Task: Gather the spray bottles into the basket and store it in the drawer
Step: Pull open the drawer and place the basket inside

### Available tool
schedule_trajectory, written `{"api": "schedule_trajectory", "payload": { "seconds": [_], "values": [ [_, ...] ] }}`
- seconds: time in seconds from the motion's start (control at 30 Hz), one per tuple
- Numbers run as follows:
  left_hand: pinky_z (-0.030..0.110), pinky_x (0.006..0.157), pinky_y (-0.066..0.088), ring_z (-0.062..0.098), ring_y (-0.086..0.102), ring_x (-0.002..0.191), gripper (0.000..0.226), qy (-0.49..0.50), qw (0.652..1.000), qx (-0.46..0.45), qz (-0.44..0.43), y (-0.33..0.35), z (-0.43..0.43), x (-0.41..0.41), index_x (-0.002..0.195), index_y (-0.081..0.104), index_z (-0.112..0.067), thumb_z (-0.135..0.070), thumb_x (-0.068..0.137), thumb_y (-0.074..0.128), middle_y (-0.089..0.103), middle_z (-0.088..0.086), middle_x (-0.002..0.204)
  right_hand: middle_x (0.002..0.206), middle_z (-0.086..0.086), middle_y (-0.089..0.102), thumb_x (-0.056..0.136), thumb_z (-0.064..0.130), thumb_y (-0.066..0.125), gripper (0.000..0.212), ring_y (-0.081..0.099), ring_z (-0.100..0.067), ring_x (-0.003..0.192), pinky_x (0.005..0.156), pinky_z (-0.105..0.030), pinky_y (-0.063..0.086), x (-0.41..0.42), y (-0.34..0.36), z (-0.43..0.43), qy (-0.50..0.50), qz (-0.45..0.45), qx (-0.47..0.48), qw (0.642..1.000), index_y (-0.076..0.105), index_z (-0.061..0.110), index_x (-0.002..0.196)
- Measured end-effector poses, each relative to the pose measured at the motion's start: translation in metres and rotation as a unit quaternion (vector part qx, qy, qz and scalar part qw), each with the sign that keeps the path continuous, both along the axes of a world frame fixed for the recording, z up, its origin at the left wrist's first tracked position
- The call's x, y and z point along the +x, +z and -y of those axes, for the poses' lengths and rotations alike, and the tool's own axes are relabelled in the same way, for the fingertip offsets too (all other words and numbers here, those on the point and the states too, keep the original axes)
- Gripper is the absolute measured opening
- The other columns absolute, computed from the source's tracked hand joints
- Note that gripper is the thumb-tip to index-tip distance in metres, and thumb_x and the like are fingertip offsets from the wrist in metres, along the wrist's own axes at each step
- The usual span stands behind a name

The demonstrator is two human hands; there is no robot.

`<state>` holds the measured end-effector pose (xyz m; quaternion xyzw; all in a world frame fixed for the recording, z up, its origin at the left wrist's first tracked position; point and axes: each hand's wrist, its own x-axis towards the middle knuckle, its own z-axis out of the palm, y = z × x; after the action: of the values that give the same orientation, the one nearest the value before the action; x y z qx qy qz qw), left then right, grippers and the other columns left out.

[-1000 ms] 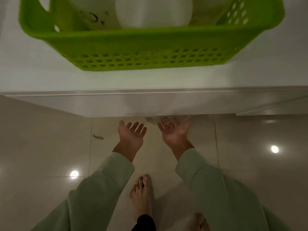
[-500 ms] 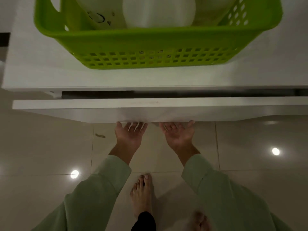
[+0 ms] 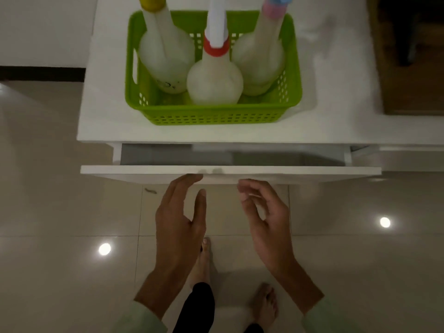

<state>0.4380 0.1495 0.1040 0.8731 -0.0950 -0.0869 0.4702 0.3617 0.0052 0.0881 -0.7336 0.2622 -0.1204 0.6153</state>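
Note:
A green slotted basket (image 3: 213, 115) stands on the white cabinet top (image 3: 336, 111). Three whitish spray bottles stand upright in it: one with a yellow collar (image 3: 165, 56) at the left, one with a red collar (image 3: 215, 80) in the middle front, one with a pink collar (image 3: 259, 58) at the right. Below the top, the white drawer (image 3: 230, 169) is pulled partly out, and its inside looks bare. My left hand (image 3: 180, 224) and my right hand (image 3: 264, 219) hang just in front of the drawer's face, fingers apart, holding nothing.
Glossy beige floor tiles (image 3: 60, 212) spread below, with bright light reflections. My bare feet (image 3: 204, 263) stand close to the cabinet. A dark brown wooden piece (image 3: 413, 56) sits at the far right, and a white wall with a black skirting (image 3: 40, 73) at the left.
The drawer has slid out further toward me. Both hands have let go of its lower edge and turned from palms-up to hanging free. My view has pulled back, showing the whole basket.

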Motion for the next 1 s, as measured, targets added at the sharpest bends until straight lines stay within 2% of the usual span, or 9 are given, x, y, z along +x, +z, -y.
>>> {"api": "schedule_trajectory", "payload": {
  "seconds": [0.07,0.13,0.23,0.3,0.5,0.6,0.87,1.0],
  "values": [
    [0.026,0.098,0.049,0.006,0.055,0.123,0.030,-0.064,0.993,0.060,0.076,0.008,0.005,0.008,0.128,0.060,-0.022,-0.022,0.098,0.057,0.061,-0.007,0.130,0.124,0.002,0.067,0.100,0.017,0.057,0.027,0.061,-0.014,0.120,0.103,-0.025,0.048,0.005,0.013,0.009,0.054,-0.012,-0.196,0.979,0.065,0.014,0.125],
    [0.033,0.109,0.042,0.019,0.052,0.129,0.036,-0.115,0.979,0.127,0.111,0.006,0.011,0.018,0.131,0.058,-0.014,-0.016,0.096,0.060,0.059,0.004,0.136,0.132,-0.005,0.064,0.099,0.015,0.059,0.034,0.057,-0.021,0.126,0.108,-0.033,0.045,0.015,0.015,0.018,0.080,-0.058,-0.326,0.940,0.062,0.011,0.133],
    [0.046,0.119,0.031,0.029,0.048,0.137,0.042,-0.187,0.949,0.222,0.122,-0.004,0.018,0.031,0.137,0.055,-0.008,-0.017,0.096,0.061,0.055,0.012,0.142,0.140,-0.011,0.060,0.100,0.017,0.058,0.041,0.053,-0.030,0.135,0.117,-0.044,0.038,0.032,0.007,0.024,0.136,-0.136,-0.419,0.887,0.057,0.008,0.140],
    [0.049,0.120,0.029,0.031,0.050,0.135,0.042,-0.209,0.933,0.258,0.137,-0.012,0.018,0.037,0.136,0.056,-0.008,-0.017,0.095,0.061,0.058,0.013,0.138,0.139,-0.010,0.061,0.100,0.018,0.057,0.039,0.051,-0.031,0.136,0.119,-0.046,0.035,0.038,-0.001,0.024,0.159,-0.151,-0.459,0.861,0.058,0.010,0.138],
    [0.046,0.108,0.042,0.031,0.060,0.121,0.031,-0.182,0.932,0.265,0.165,-0.014,0.021,0.037,0.123,0.065,-0.010,-0.012,0.092,0.063,0.068,0.009,0.124,0.128,-0.007,0.068,0.096,0.014,0.061,0.029,0.057,-0.031,0.128,0.113,-0.045,0.041,0.038,-0.009,0.022,0.137,-0.145,-0.490,0.849,0.065,0.013,0.125],
    [0.045,0.106,0.043,0.030,0.061,0.118,0.030,-0.179,0.933,0.269,0.157,-0.012,0.020,0.030,0.121,0.067,-0.011,-0.009,0.092,0.061,0.070,0.007,0.121,0.122,-0.006,0.070,0.095,0.011,0.062,0.027,0.060,-0.030,0.121,0.110,-0.044,0.043,0.032,-0.008,0.020,0.142,-0.153,-0.487,0.848,0.066,0.013,0.122],
    [0.041,0.103,0.045,0.029,0.066,0.110,0.029,-0.190,0.932,0.271,0.145,-0.008,0.001,-0.001,0.121,0.068,-0.009,-0.005,0.094,0.059,0.072,0.009,0.115,0.109,-0.002,0.071,0.086,0.000,0.068,0.038,0.063,-0.025,0.102,0.100,-0.040,0.047,0.000,-0.006,0.004,0.153,-0.161,-0.480,0.849,0.066,0.014,0.121],
    [0.040,0.104,0.044,0.029,0.065,0.110,0.030,-0.188,0.938,0.265,0.122,-0.003,-0.006,-0.021,0.122,0.068,-0.008,-0.003,0.095,0.056,0.072,0.009,0.115,0.110,-0.002,0.070,0.088,0.001,0.066,0.037,0.062,-0.025,0.101,0.099,-0.039,0.045,-0.020,-0.003,-0.006,0.164,-0.170,-0.470,0.850,0.065,0.014,0.122]
  ]
}}
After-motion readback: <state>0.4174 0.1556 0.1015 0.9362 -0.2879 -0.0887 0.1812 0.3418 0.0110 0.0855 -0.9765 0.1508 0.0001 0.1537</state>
